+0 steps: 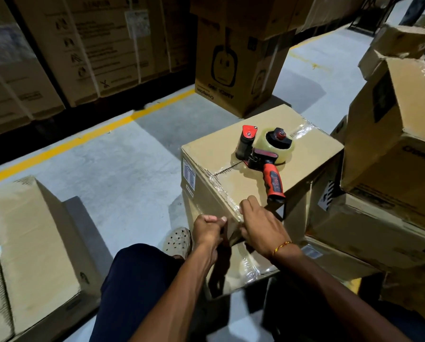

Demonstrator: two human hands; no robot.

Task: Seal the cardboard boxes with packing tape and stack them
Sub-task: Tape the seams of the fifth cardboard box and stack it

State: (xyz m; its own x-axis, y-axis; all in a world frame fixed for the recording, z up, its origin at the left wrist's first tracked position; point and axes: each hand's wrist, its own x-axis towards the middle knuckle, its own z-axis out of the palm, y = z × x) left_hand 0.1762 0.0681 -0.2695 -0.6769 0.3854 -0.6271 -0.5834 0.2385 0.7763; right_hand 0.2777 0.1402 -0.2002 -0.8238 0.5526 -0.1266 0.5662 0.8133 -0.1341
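Observation:
A brown cardboard box (pixel 233 178) stands in front of me, with shiny clear tape along its top seam and down its near edge. A red and black tape dispenser (pixel 263 154) with a clear roll lies on the box top, its handle pointing toward me. My left hand (pixel 207 229) is curled at the box's near corner and seems to pinch the tape end against the side. My right hand (pixel 260 227) lies over the same corner, fingers bent down on the taped edge. What the fingertips hold is partly hidden.
Another box (pixel 31 243) sits on the floor at the left. Stacked boxes (pixel 389 149) crowd the right side. A tall printed carton (pixel 233 62) stands behind, with strapped cartons (pixel 65 50) along the back left. A yellow line (pixel 83 139) crosses the grey floor. My knee (pixel 137 280) and shoe are below.

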